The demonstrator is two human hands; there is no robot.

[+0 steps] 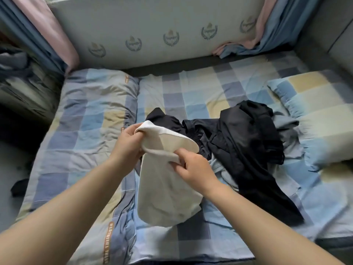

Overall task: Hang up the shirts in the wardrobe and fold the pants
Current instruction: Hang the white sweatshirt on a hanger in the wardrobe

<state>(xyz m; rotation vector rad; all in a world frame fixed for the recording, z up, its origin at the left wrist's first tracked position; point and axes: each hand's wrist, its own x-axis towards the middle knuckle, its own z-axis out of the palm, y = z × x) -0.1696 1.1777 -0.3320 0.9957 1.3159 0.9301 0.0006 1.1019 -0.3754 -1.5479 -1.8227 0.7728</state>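
Note:
A cream-white garment hangs lifted over the bed in front of me. My left hand grips its upper edge at the left, fingers curled into the cloth. My right hand pinches the same edge a little lower and to the right. Behind it lies a heap of black clothes, one dark piece trailing toward the near right. A grey garment shows at the heap's right side and a light blue one underneath it.
The bed has a blue, grey and yellow checked sheet, with matching pillows at left and right. A padded headboard stands behind. Pink and blue curtains hang at both far corners. A dark item lies on the floor, left.

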